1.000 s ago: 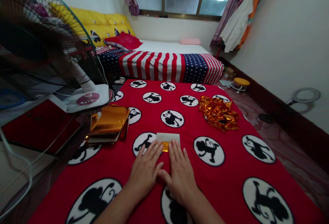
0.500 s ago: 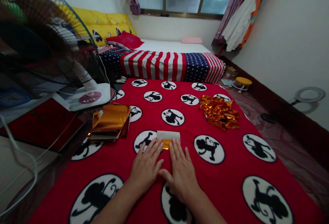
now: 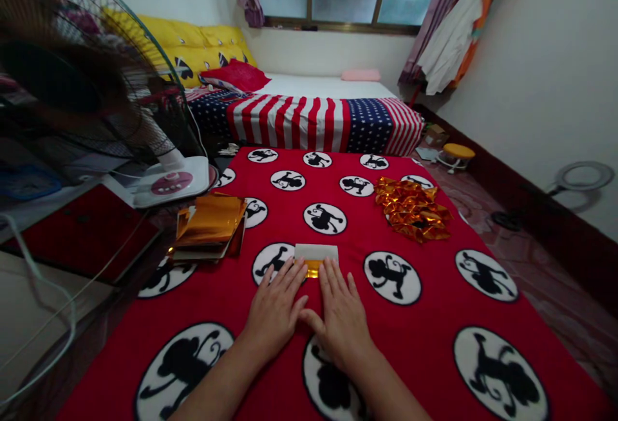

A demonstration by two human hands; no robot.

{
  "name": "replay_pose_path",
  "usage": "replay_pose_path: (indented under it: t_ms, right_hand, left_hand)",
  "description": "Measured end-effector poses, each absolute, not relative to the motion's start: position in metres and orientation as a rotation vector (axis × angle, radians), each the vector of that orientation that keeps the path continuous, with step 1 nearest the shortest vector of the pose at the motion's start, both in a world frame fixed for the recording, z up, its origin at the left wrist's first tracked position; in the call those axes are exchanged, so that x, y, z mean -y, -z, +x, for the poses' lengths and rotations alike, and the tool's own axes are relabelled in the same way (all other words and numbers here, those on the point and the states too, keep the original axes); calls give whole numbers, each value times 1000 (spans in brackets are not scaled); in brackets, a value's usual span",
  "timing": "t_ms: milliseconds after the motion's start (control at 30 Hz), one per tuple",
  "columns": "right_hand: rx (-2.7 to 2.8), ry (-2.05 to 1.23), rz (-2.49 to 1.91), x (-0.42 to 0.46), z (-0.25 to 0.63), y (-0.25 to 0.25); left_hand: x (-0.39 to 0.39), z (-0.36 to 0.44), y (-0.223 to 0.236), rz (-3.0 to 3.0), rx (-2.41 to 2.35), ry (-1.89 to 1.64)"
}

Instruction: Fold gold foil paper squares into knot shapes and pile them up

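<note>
A partly folded sheet of gold foil paper (image 3: 313,268) lies on the red monkey-print cloth (image 3: 290,218), its pale back showing along the far strip. My left hand (image 3: 276,302) rests flat, fingertips pressing the left end of the gold fold. On the fold's right end lie the fingers of my right hand (image 3: 340,308), also stretched out flat. Both thumbs come close together below the paper. To the left is a stack of gold foil sheets (image 3: 210,221). A pile of folded gold foil pieces (image 3: 412,208) sits at the right.
A fan (image 3: 87,80) with a white base (image 3: 176,179) stands at the left beside a dark red board (image 3: 82,221). Beyond the cloth is a bed with a stars-and-stripes cover (image 3: 290,121). A yellow-topped stool (image 3: 458,150) is on the floor at the right.
Both hands stay flat on the fold with almost no movement. The view has shifted very slightly, and the fan's head appears turned a little.
</note>
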State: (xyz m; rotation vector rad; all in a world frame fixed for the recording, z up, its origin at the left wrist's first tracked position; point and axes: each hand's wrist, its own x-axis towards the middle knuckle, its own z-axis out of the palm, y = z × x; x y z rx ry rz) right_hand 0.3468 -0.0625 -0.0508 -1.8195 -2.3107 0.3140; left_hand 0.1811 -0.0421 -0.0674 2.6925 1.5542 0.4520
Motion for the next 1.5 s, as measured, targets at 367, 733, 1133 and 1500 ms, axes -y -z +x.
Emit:
replay_pose_path:
  t_ms: [367,733,1133,1500]
  right_hand:
    - [1816,-424,-1797,6,381,31]
    - [1488,-1293,-1606,44,373,42]
    - [1974,-474,-1255,70,362,32]
    - [2116,-458,-1371,65,358,45]
  left_hand:
    - [31,181,59,2523,-1482,-650]
    - [8,160,41,2475,-1359,-849]
    - [36,159,54,2416,-1215,-922]
    - [39,157,56,2360,-1239,-951]
